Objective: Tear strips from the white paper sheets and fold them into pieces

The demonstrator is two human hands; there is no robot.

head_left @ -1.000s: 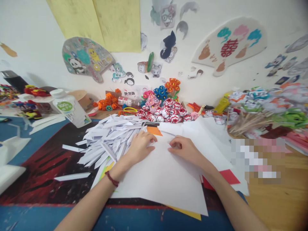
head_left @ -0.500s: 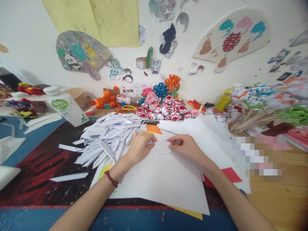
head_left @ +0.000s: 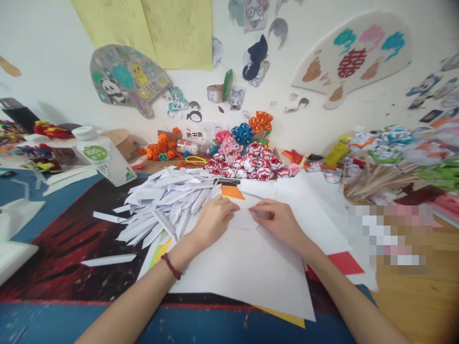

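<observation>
A small piece of white paper (head_left: 245, 221) is held at its sides between the bent fingers and thumbs of the left hand (head_left: 214, 217) and the right hand (head_left: 278, 219), each grip closed on it. It is held above the far part of a large white sheet (head_left: 247, 267), under whose near edge yellow paper (head_left: 285, 316) is partly hidden. Orange paper (head_left: 233, 192) is seen just beyond the fingers. Folded white strips (head_left: 168, 196) are heaped beside the left hand, and red paper (head_left: 346, 263) is partly covered by the right forearm. The blue surface (head_left: 143, 329) is partly covered by a dark red mat (head_left: 71, 239). Farther back, red-and-white flowers (head_left: 260, 162) are piled near the wall.
</observation>
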